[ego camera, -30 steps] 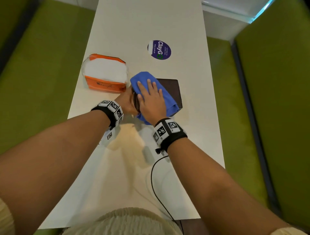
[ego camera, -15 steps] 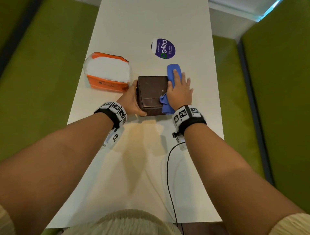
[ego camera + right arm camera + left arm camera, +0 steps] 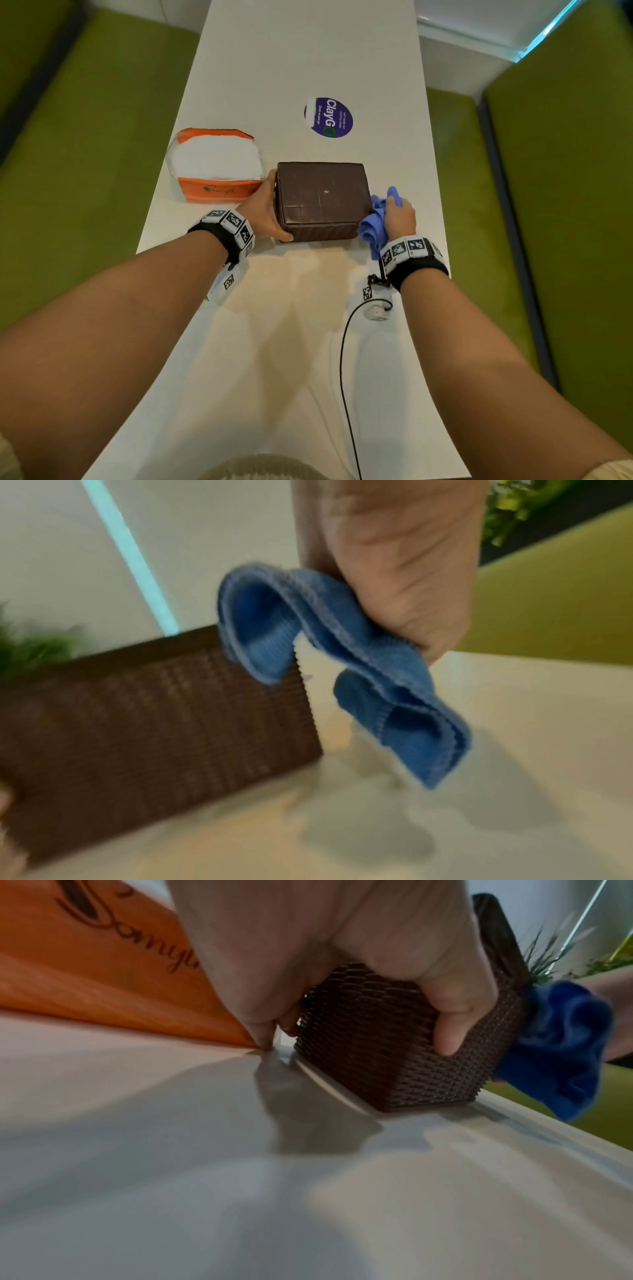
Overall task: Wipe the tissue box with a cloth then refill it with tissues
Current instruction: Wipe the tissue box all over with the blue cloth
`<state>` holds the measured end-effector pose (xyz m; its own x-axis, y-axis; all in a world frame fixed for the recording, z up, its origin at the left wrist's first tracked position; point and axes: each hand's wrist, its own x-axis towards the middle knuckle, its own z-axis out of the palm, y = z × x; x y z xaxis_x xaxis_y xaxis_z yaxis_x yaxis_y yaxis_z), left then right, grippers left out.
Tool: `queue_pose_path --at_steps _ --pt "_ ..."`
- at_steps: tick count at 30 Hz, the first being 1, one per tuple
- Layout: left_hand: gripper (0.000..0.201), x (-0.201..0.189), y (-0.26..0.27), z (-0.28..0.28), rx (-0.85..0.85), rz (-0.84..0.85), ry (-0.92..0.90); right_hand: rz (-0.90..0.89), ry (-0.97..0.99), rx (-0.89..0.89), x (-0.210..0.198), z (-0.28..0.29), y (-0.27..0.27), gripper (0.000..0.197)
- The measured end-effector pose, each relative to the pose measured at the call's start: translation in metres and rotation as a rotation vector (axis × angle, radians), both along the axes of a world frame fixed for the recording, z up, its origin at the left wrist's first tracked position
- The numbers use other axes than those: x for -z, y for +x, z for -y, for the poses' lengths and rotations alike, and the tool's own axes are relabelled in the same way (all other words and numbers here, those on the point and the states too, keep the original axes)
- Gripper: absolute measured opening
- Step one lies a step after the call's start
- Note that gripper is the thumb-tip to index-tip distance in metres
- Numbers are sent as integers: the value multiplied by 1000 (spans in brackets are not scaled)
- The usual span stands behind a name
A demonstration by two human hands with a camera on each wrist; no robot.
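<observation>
A dark brown woven tissue box (image 3: 322,198) (image 3: 404,1053) (image 3: 147,723) stands on the white table (image 3: 301,51), its flat face up. My left hand (image 3: 265,210) (image 3: 342,961) grips its left side, thumb curled round the near corner. My right hand (image 3: 399,216) (image 3: 394,561) holds a bunched blue cloth (image 3: 375,222) (image 3: 565,1047) (image 3: 342,664) just off the box's right side, the cloth hanging beside the box wall. An orange pack of white tissues (image 3: 215,164) (image 3: 85,961) lies left of the box, close to my left hand.
A round purple sticker (image 3: 329,116) is on the table beyond the box. A black cable (image 3: 346,377) runs from my right wrist toward my body. Green upholstered seats (image 3: 85,137) flank the table on both sides. The table's right edge is close to my right hand.
The right hand slid the cloth from the box's top to its right side, then drew it back and bunched it. The left hand kept hold of the box.
</observation>
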<state>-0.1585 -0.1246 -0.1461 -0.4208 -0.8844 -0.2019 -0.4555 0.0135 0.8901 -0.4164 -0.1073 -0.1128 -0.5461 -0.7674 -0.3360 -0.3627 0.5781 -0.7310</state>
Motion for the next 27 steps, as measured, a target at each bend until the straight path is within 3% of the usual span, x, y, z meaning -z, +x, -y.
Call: queue_pose_path --at_steps 3,6,8,13,20,24,27 --pt "133 -4 -2 12 16 17 -10 -63 -84 -49 1 -4 -6 27" --pt "130 -4 -3 26 45 61 -2 -349 -22 -230 -3 -2 -7 50" --pt "126 -3 -3 34 45 81 -5 -426 14 -290 2 0 -8 54" --pt "125 -3 -2 46 62 76 -12 -627 309 -387 29 -2 -8 61" --pt "127 -4 -5 65 144 8 -1 -623 434 -405 49 -11 4 68" --pt "136 -5 -6 70 163 -52 27 -519 602 -539 19 13 -11 71" --pt "135 -3 -6 71 167 -82 45 -494 710 -597 -24 48 -18 57"
